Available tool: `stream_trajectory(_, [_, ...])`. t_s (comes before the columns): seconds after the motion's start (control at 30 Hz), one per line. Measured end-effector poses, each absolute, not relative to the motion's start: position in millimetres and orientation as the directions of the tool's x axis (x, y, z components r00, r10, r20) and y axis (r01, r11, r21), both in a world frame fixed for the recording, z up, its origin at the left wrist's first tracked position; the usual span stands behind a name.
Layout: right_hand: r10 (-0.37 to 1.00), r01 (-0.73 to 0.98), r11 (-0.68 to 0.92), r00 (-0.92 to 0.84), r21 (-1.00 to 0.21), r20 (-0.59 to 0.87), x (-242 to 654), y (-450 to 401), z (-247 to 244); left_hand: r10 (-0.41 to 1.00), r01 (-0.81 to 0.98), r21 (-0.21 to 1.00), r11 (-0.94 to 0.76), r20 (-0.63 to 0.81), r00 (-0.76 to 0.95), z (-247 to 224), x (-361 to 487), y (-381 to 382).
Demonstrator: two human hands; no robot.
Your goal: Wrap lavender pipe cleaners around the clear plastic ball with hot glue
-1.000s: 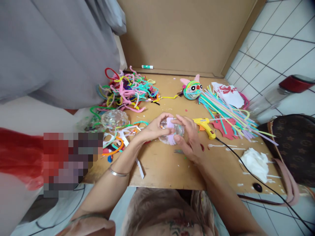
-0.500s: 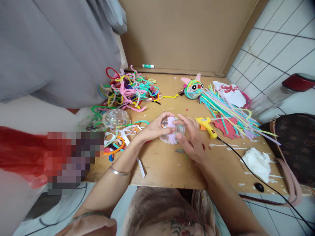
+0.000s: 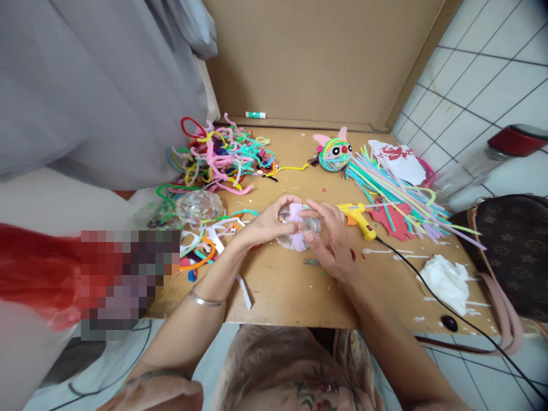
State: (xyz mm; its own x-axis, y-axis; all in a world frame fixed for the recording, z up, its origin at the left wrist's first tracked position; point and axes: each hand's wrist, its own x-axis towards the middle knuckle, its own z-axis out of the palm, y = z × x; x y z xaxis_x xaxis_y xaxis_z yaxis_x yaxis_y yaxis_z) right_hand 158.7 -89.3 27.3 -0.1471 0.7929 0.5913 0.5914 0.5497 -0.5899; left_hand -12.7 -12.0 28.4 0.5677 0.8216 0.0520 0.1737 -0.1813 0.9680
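Observation:
Between my hands is a clear, rounded plastic ball with lilac pipe cleaners laid side by side around its middle. My left hand grips it from the left, thumb across the front and fingers over the top. On the other side my right hand curls its fingers and thumb against the ball and the lilac band. A yellow hot glue gun lies just beyond my right hand. Another clear ball rests on the left side of the table.
Tangled pipe cleaners heap at the back left; straight ones lie at the right. A decorated ball with pink ears sits at the back. Crumpled tissue, a black cord and a brown bag occupy the right.
The view has shifted very slightly. Both hands keep nearly the same hold on the clear ball and its lilac band.

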Motion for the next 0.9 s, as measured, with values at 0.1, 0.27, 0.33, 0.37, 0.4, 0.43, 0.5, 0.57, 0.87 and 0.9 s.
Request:
stream_trajectory(0.1, [0.770,0.579,0.576,-0.146,-0.577,0.621,158.6,-89.6,26.2,0.826,0.183,0.967,-0.177,0.045,0.562,29.4,-12.8,-12.5])
stream_trajectory(0.27, [0.764,0.571,0.581,-0.139,-0.579,0.630,158.3,-89.6,26.6,0.826,0.175,0.973,-0.151,0.027,0.562,31.9,-12.0,-14.3])
stream_trajectory(0.33, [0.768,0.572,0.578,-0.139,-0.583,0.625,158.2,-89.6,27.2,0.828,0.171,0.974,-0.149,0.029,0.560,31.7,-11.7,-14.5])
stream_trajectory(0.37, [0.772,0.573,0.574,-0.139,-0.585,0.621,158.1,-89.8,27.5,0.828,0.171,0.974,-0.150,0.029,0.560,31.4,-11.6,-14.5])
stream_trajectory(0.4, [0.774,0.572,0.571,-0.137,-0.589,0.618,157.9,-90.0,27.6,0.828,0.172,0.973,-0.152,0.030,0.560,31.1,-11.6,-14.5])
stream_trajectory(0.43, [0.776,0.568,0.570,-0.134,-0.594,0.617,157.8,-90.2,27.6,0.827,0.175,0.972,-0.155,0.030,0.562,30.9,-11.6,-14.4])
stream_trajectory(0.5, [0.773,0.555,0.572,-0.121,-0.603,0.622,157.4,-90.6,27.2,0.827,0.182,0.970,-0.160,0.031,0.562,30.8,-11.5,-14.4])
stream_trajectory(0.57, [0.772,0.543,0.569,-0.095,-0.617,0.629,157.2,-90.7,26.2,0.831,0.189,0.969,-0.160,0.029,0.556,31.2,-11.2,-14.5])
stream_trajectory(0.87, [0.813,0.584,0.518,-0.111,-0.625,0.571,158.0,-89.2,24.8,0.829,0.190,0.968,-0.166,0.032,0.558,29.7,-11.7,-13.8])
stream_trajectory(0.9, [0.807,0.592,0.526,-0.122,-0.610,0.577,157.9,-89.1,25.0,0.829,0.194,0.966,-0.169,0.033,0.558,29.3,-12.0,-13.6])
